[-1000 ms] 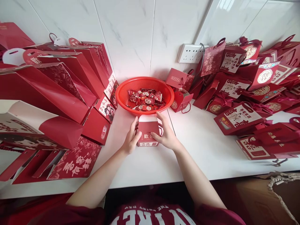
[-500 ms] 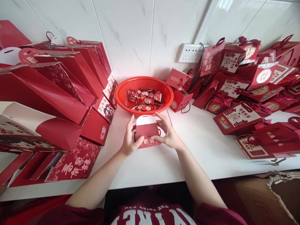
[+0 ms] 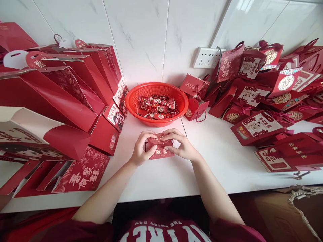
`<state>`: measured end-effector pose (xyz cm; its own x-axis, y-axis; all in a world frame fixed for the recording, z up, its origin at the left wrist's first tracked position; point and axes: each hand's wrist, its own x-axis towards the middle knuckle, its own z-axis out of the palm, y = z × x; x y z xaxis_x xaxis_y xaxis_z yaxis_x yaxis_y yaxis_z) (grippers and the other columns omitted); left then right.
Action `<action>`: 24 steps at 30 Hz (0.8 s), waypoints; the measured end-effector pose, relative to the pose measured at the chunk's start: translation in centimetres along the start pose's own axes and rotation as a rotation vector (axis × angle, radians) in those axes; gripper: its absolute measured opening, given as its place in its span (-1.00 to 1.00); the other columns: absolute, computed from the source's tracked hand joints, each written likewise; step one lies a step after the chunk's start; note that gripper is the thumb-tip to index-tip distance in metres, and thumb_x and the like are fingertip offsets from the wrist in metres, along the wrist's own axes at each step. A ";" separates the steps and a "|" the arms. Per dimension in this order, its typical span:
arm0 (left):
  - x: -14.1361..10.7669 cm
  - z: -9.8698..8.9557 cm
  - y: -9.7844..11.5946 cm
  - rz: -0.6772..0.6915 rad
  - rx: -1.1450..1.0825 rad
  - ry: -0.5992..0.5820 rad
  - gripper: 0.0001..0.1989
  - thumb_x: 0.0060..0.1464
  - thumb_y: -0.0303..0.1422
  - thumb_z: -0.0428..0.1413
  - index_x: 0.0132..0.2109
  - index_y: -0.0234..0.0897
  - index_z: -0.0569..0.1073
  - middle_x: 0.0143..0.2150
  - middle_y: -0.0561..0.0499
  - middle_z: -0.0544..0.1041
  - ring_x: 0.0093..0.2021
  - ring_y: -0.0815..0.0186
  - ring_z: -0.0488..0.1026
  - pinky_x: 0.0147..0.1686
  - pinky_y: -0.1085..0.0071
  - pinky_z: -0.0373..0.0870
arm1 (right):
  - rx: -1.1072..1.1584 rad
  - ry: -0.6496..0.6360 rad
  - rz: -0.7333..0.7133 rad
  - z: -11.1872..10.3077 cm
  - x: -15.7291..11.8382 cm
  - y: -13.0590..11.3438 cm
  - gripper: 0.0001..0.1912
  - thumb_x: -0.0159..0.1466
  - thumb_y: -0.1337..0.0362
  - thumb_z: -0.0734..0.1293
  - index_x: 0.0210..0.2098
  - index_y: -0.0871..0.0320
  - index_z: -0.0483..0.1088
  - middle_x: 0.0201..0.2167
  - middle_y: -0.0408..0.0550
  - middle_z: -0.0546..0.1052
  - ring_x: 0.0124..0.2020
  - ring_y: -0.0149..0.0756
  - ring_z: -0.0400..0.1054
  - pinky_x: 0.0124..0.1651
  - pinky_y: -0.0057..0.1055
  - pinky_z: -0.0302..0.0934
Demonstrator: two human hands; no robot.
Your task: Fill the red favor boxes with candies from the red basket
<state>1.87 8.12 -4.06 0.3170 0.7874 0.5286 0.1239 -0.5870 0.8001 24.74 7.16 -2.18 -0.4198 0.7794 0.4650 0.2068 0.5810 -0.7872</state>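
Beyond the box (image 3: 161,152), basket (image 3: 157,123) seemingly leaves little room

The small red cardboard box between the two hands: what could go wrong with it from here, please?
The left hand and right hand both have fingers at the rounded red cardboard flap; pressing too hard might crease it.

The dark red cord handle shows close to the right fingers and could snag.

The round red plastic basket stands just beyond the small red cardboard box, so a forward slip might bump it.
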 end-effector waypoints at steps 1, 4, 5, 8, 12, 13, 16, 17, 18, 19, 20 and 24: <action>0.1 -0.2 -0.1 0.005 0.029 -0.013 -0.81 0.18 -0.33 0.15 -0.06 -0.24 0.45 0.05 -0.13 0.39 0.11 0.12 0.39 0.14 0.15 0.34 | -0.014 -0.004 0.004 0.0 0.0 0.0 -0.73 0.34 0.17 0.39 0.02 -0.01 0.50 0.07 0.04 0.42 0.12 -0.12 0.36 0.22 -0.08 0.28; 0.2 -0.6 -0.5 -0.019 0.053 -0.077 -0.85 0.24 -0.29 0.09 -0.14 -0.24 0.49 0.07 -0.14 0.39 0.12 0.11 0.39 0.15 0.13 0.32 | -0.043 -0.030 0.024 -0.1 0.0 0.3 -0.74 0.35 0.15 0.38 0.01 0.01 0.51 0.07 0.04 0.41 0.12 -0.13 0.36 0.20 -0.12 0.29; 0.2 -0.6 -0.6 -0.027 0.044 -0.095 -0.83 0.25 -0.27 0.08 -0.14 -0.24 0.49 0.08 -0.14 0.40 0.13 0.10 0.39 0.16 0.12 0.31 | -0.046 -0.042 0.029 -0.1 0.0 0.3 -0.72 0.34 0.12 0.39 0.02 0.02 0.51 0.08 0.04 0.41 0.13 -0.12 0.35 0.20 -0.12 0.29; 0.3 -0.5 -0.9 -0.059 -0.004 -0.119 -0.78 0.27 -0.21 0.05 -0.15 -0.25 0.48 0.07 -0.15 0.42 0.12 0.08 0.39 0.14 0.11 0.32 | -0.038 -0.096 0.032 -0.4 -0.1 0.4 -0.58 0.26 0.03 0.44 0.07 0.02 0.48 0.12 0.06 0.38 0.18 -0.06 0.32 0.25 -0.08 0.25; 0.3 0.0 -0.9 -0.141 -0.036 -0.096 -0.73 0.30 -0.16 0.01 -0.18 -0.26 0.47 0.00 -0.14 0.46 0.06 0.10 0.43 0.10 0.14 0.35 | -0.014 -0.206 0.012 -0.6 -0.1 0.2 -0.32 0.12 -0.06 0.53 0.17 0.00 0.41 0.24 0.10 0.29 0.29 0.03 0.21 0.33 0.01 0.15; 0.2 0.1 -0.7 -0.163 -0.028 -0.086 -0.72 0.31 -0.16 0.00 -0.19 -0.26 0.47 -0.01 -0.14 0.46 0.05 0.11 0.43 0.09 0.15 0.35 | -0.011 -0.219 0.006 -0.6 -0.1 0.1 -0.30 0.11 -0.05 0.54 0.18 0.00 0.39 0.26 0.10 0.27 0.31 0.04 0.18 0.35 0.02 0.12; -0.2 -0.3 0.6 -0.185 0.042 -0.075 -0.73 0.31 -0.16 0.01 -0.15 -0.25 0.46 0.01 -0.14 0.45 0.08 0.11 0.42 0.13 0.14 0.34 | -0.006 -0.224 0.008 -0.2 -0.3 -0.3 -0.38 0.15 0.02 0.53 0.16 -0.01 0.41 0.28 0.08 0.26 0.34 0.03 0.14 0.37 0.03 0.08; -0.5 -0.6 1.1 -0.164 0.072 -0.098 -0.73 0.29 -0.14 0.04 -0.11 -0.25 0.46 0.07 -0.16 0.42 0.13 0.09 0.39 0.18 0.11 0.32 | -0.002 -0.225 0.015 0.0 -0.4 -0.4 -0.42 0.17 0.03 0.52 0.15 -0.02 0.43 0.28 0.08 0.25 0.34 0.03 0.14 0.38 0.03 0.08; -0.8 -1.0 1.8 -0.131 0.102 -0.140 -0.69 0.23 -0.11 0.11 -0.05 -0.24 0.45 0.13 -0.18 0.39 0.20 0.06 0.35 0.22 0.08 0.28 | 0.005 -0.230 0.023 0.2 -0.4 -0.5 -0.46 0.19 0.05 0.51 0.14 -0.02 0.44 0.29 0.07 0.25 0.34 0.03 0.14 0.38 0.03 0.09; -1.2 -1.4 2.4 -0.096 0.135 -0.199 -0.58 0.14 -0.08 0.20 0.03 -0.22 0.43 0.21 -0.21 0.33 0.26 0.02 0.29 0.27 0.06 0.25 | 0.017 -0.240 0.030 0.4 -0.5 -0.6 -0.49 0.21 0.06 0.50 0.13 -0.03 0.46 0.29 0.06 0.25 0.34 0.03 0.15 0.37 0.02 0.10; -1.7 -1.8 3.0 -0.066 0.173 -0.260 -0.45 0.05 -0.06 0.28 0.11 -0.21 0.40 0.28 -0.23 0.27 0.31 -0.03 0.24 0.29 0.04 0.23 | 0.031 -0.252 0.033 0.6 -0.5 -0.7 -0.52 0.22 0.07 0.49 0.11 -0.03 0.47 0.30 0.06 0.25 0.34 0.03 0.16 0.37 0.02 0.11; -4.2 -2.5 4.3 -0.035 0.365 -0.305 -0.28 -0.02 -0.08 0.34 0.25 -0.14 0.34 0.41 -0.23 0.13 0.37 -0.08 0.17 0.31 -0.01 0.24 | 0.093 -0.292 0.029 1.5 -0.7 -1.2 -0.61 0.23 0.06 0.48 0.02 0.01 0.53 0.32 0.07 0.25 0.34 0.07 0.16 0.36 0.05 0.11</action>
<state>-1.25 2.75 -2.16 0.5613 0.7489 0.3523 0.4442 -0.6317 0.6353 23.42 5.58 -2.17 -0.6540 0.6872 0.3163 0.1461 0.5249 -0.8385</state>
